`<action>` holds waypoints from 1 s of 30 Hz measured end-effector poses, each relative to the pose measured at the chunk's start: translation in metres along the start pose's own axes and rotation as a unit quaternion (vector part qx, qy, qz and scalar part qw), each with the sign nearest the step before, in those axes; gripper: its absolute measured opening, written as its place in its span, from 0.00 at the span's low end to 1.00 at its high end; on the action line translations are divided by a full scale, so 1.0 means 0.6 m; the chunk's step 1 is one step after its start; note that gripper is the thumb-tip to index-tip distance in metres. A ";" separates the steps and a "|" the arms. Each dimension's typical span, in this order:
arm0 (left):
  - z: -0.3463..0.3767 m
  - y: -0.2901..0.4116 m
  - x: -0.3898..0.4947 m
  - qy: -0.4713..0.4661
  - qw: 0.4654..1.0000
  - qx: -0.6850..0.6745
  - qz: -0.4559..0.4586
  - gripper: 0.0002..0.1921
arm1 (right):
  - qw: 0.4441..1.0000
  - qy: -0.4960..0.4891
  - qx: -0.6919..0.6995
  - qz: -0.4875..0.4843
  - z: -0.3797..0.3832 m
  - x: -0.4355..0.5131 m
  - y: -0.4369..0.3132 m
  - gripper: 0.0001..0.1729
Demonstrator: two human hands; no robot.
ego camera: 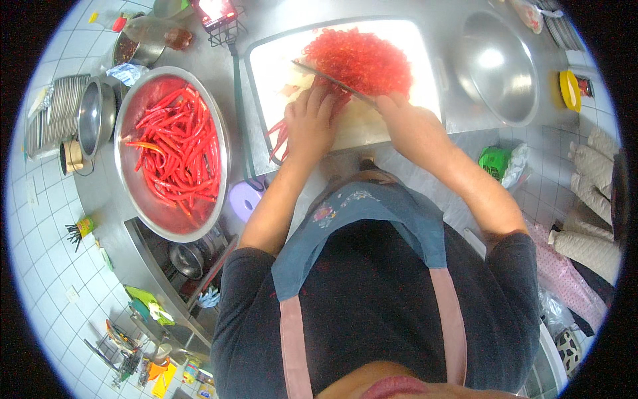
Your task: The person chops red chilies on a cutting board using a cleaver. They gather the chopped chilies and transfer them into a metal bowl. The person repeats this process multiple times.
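Observation:
My right hand (411, 122) grips the handle of a kitchen knife (329, 79), its blade slanting up and left across a white cutting board (366, 127). Close beside the blade, my left hand (310, 124) presses down on a bunch of long red chili peppers (281, 137). Their ends stick out to the left of my wrist, and the rest are mostly hidden under my fingers. Beyond the knife, a heap of sliced red chili rings (366, 57) covers the board's far part. A few pale bits lie left of the blade.
Left of the board, a large steel basin (223, 189) holds many whole red chilies (179, 149). A steel bowl (498, 75) stands to the right. A lit device in a wire cage (217, 15) is at the back, its green strap (240, 114) running along the board's left side.

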State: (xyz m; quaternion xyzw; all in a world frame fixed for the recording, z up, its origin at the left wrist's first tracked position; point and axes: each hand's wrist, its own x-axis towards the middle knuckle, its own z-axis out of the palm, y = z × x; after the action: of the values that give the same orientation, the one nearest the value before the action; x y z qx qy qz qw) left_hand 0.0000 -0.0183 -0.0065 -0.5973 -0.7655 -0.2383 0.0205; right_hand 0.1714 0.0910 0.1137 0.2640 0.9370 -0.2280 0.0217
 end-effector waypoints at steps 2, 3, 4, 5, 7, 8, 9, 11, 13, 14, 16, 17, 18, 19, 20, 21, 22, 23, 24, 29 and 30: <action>0.000 0.000 -0.003 -0.023 1.000 -0.005 -0.006 0.19 | 1.000 -0.023 -0.010 0.003 -0.005 0.005 0.000 0.14; -0.001 0.001 -0.004 -0.020 1.000 -0.002 -0.004 0.18 | 0.999 -0.034 -0.015 0.004 -0.008 0.008 0.000 0.12; -0.002 0.001 -0.005 -0.018 1.000 0.000 -0.004 0.18 | 0.999 -0.031 -0.009 0.001 -0.011 0.010 -0.001 0.12; -0.002 0.002 -0.004 -0.016 1.000 -0.001 -0.007 0.19 | 1.000 -0.029 -0.003 -0.002 -0.014 0.012 -0.001 0.11; -0.004 0.004 -0.001 -0.018 1.000 -0.009 -0.013 0.19 | 0.999 -0.034 0.000 -0.008 -0.017 0.020 -0.001 0.11; -0.005 0.005 0.000 -0.018 1.000 -0.007 -0.016 0.19 | 0.999 -0.042 -0.003 -0.010 -0.016 0.026 -0.001 0.10; -0.006 0.006 0.002 -0.019 1.000 -0.006 -0.017 0.19 | 0.999 -0.043 -0.008 -0.012 -0.014 0.032 0.000 0.10; -0.007 0.008 0.004 -0.015 1.000 0.003 -0.010 0.19 | 0.998 -0.063 -0.017 0.007 -0.001 0.041 -0.002 0.11; -0.011 0.012 0.002 -0.003 1.000 0.021 0.002 0.19 | 0.997 -0.064 -0.025 0.024 0.017 0.045 -0.004 0.12; -0.012 0.013 0.002 -0.004 1.000 0.016 -0.001 0.19 | 0.997 -0.058 -0.027 0.030 0.028 0.046 -0.005 0.12; -0.015 0.014 0.003 -0.007 1.000 0.006 -0.009 0.18 | 0.998 -0.043 -0.029 0.037 0.044 0.048 -0.002 0.12; -0.017 0.016 0.003 0.002 1.000 0.006 -0.006 0.18 | 0.998 -0.035 -0.026 0.039 0.047 0.048 0.000 0.11; -0.019 0.017 0.003 0.005 1.000 0.003 -0.004 0.18 | 0.998 -0.040 -0.028 0.051 0.050 0.048 0.002 0.11; -0.021 0.017 0.005 0.011 1.000 -0.001 -0.001 0.18 | 0.998 -0.026 -0.020 0.051 0.048 0.048 0.004 0.11; -0.022 0.017 0.006 0.011 1.000 0.000 -0.002 0.18 | 0.998 -0.025 -0.016 0.060 0.045 0.048 0.006 0.11; -0.022 0.018 0.007 0.008 1.000 -0.003 -0.004 0.18 | 0.996 -0.030 -0.017 0.080 0.040 0.048 0.006 0.10; -0.023 0.019 0.006 0.000 1.000 -0.009 -0.013 0.17 | 0.998 -0.024 -0.016 0.057 0.033 0.046 0.005 0.10; -0.022 0.019 0.005 0.009 1.000 -0.008 -0.007 0.18 | 0.999 -0.022 -0.019 0.045 0.025 0.042 0.002 0.10; -0.022 0.019 0.005 0.013 1.000 -0.010 -0.006 0.18 | 0.999 -0.029 -0.023 0.037 0.016 0.038 -0.002 0.10; -0.017 0.010 0.004 -0.009 1.000 -0.008 0.001 0.19 | 0.999 -0.035 -0.020 -0.006 -0.028 0.016 -0.025 0.10; -0.015 0.009 0.003 -0.015 1.000 -0.004 0.000 0.19 | 0.999 -0.022 -0.017 -0.022 -0.033 0.013 -0.028 0.09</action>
State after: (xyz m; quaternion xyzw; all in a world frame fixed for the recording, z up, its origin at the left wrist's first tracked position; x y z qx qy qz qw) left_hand 0.0022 -0.0194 0.0041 -0.6011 -0.7646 -0.2324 0.0067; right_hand 0.1576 0.0908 0.1373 0.2376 0.9455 -0.2184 0.0422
